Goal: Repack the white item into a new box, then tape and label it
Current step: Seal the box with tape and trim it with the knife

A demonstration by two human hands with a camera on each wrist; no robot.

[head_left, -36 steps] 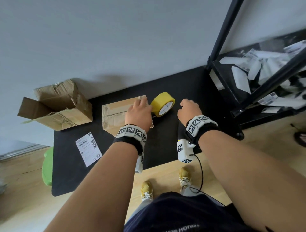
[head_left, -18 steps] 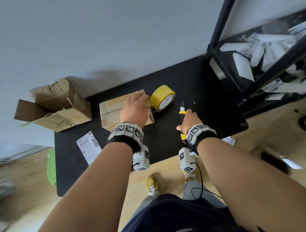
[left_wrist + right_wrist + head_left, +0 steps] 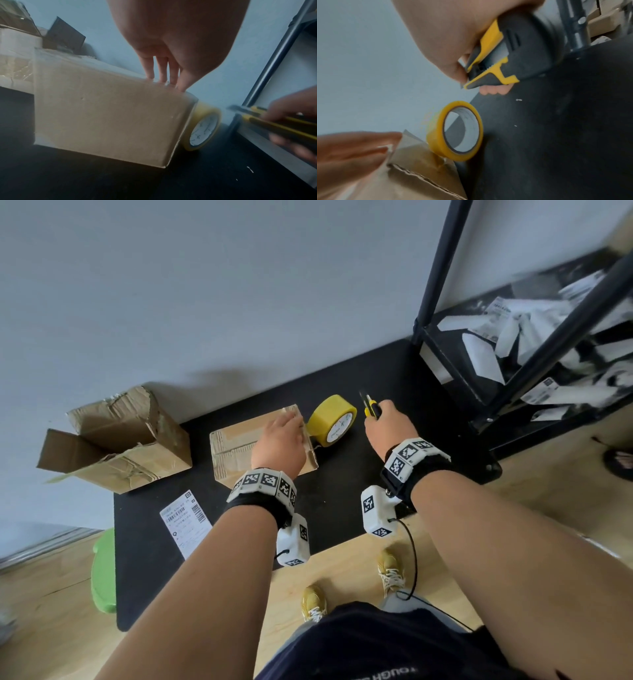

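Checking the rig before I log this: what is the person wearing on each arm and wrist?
Both forearms are bare, no sleeves. Each wrist carries a black band topped by white blocks printed with black square markers, with a white camera housing hanging below. A thin black cable runs from the right housing.

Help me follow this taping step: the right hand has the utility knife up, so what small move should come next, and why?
Probably bring the utility knife in the right hand down to the strip joining the tape roll to the closed box and cut it. The left hand presses flat on the box top, steadying it.
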